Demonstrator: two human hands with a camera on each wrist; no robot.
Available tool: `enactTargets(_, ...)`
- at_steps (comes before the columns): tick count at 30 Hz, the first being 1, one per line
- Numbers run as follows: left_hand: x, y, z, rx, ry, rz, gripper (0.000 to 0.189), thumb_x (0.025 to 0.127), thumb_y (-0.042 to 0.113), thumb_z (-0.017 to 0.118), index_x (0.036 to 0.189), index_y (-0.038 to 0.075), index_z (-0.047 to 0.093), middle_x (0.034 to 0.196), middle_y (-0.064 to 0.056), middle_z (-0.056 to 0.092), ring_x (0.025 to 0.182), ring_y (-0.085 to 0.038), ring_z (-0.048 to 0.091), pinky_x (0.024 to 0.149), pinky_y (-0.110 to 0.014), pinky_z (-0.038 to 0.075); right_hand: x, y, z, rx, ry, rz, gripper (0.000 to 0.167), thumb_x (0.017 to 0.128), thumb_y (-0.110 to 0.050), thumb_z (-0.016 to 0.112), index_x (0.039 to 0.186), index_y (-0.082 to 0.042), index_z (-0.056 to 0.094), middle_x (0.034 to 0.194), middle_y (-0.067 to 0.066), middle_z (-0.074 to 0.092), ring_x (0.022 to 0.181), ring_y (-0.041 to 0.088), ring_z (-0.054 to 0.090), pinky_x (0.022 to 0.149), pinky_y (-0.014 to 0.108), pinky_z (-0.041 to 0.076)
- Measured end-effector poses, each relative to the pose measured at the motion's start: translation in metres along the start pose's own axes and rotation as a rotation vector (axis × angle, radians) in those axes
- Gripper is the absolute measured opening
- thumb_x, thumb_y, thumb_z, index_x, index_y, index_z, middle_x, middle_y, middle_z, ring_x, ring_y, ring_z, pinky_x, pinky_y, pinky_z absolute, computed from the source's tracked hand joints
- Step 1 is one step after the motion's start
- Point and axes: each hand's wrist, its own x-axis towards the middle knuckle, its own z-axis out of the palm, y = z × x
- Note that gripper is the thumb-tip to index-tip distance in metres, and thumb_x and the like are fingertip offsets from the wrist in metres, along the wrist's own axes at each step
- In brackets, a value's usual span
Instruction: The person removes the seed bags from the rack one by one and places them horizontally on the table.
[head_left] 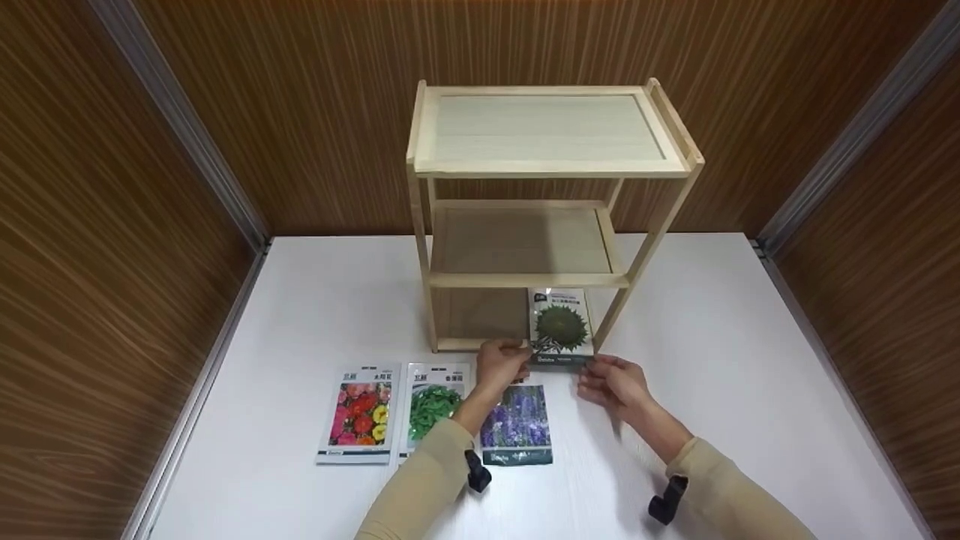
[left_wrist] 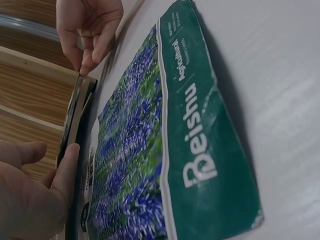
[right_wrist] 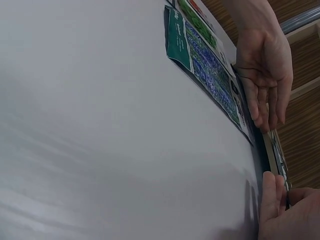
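A seed packet with a sunflower picture (head_left: 561, 324) lies at the right end of the wooden rack's bottom shelf (head_left: 480, 313), its lower edge sticking out over the front rail. My left hand (head_left: 501, 367) holds its lower left corner, thumb and fingers on either side of the edge. At the lower right corner, my right hand (head_left: 616, 384) pinches the packet between thumb and fingers. Just below the left hand, a seed packet with purple flowers (head_left: 516, 421) lies flat on the table; its green bottom band (left_wrist: 210, 150) fills much of the left wrist view.
The three-tier wooden rack (head_left: 551, 169) stands at the back of the white table (head_left: 247, 420). Left of the purple-flower packet lie a green-leaf seed packet (head_left: 433, 401), partly behind my left forearm, and a packet with red and yellow flowers (head_left: 360, 412). Wood-grain walls (head_left: 315, 112) enclose the table.
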Motion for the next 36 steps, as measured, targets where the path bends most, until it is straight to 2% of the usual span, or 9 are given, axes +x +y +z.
enactTargets(8,0.000,-0.001,0.000,0.026,0.003,-0.012,0.038,0.096,0.011,0.073,0.127,-0.008,0.067,0.110,-0.022,0.076,0.089,-0.027,0.078,0.077,-0.032,0.069,-0.006,0.004,0.000,-0.013,-0.009,-0.006,0.036,0.103,-0.001,0.056,0.137,0.006,0.046,0.085,0.002,0.074,0.073,0.011,0.073,0.071,0.031,0.069)
enactTargets(12,0.001,0.000,0.000,0.020,-0.003,-0.020,0.040,0.095,0.010,0.074,0.129,-0.008,0.067,0.114,-0.022,0.077,0.090,-0.023,0.077,0.079,-0.032,0.069,-0.009,0.005,-0.002,-0.026,-0.019,-0.001,0.036,0.103,-0.002,0.055,0.138,0.006,0.045,0.084,0.001,0.076,0.071,0.010,0.074,0.069,0.030,0.069)
enactTargets(23,0.002,-0.002,0.001,0.024,-0.010,-0.018,0.041,0.090,0.006,0.079,0.126,-0.009,0.067,0.112,-0.024,0.077,0.097,-0.028,0.078,0.077,-0.034,0.069,-0.016,0.006,-0.006,-0.066,-0.054,-0.012,0.041,0.102,-0.001,0.058,0.139,0.007,0.044,0.083,0.001,0.076,0.070,0.010,0.074,0.067,0.031,0.069)
enactTargets(28,0.001,0.000,0.002,0.005,-0.015,-0.040,0.042,0.086,0.001,0.081,0.124,-0.009,0.068,0.112,-0.025,0.076,0.091,-0.025,0.078,0.074,-0.033,0.069,-0.016,0.009,-0.008,-0.111,-0.036,-0.007,0.043,0.101,-0.001,0.058,0.141,0.009,0.044,0.083,0.000,0.074,0.070,0.009,0.072,0.068,0.028,0.068)
enactTargets(36,0.000,-0.002,0.004,-0.026,-0.019,-0.052,0.043,0.083,-0.008,0.079,0.125,-0.009,0.067,0.110,-0.026,0.075,0.084,-0.021,0.077,0.070,-0.031,0.069,-0.017,0.008,-0.011,-0.091,-0.038,0.021,0.049,0.100,-0.001,0.061,0.145,0.009,0.044,0.085,0.002,0.073,0.074,0.011,0.073,0.073,0.030,0.069)
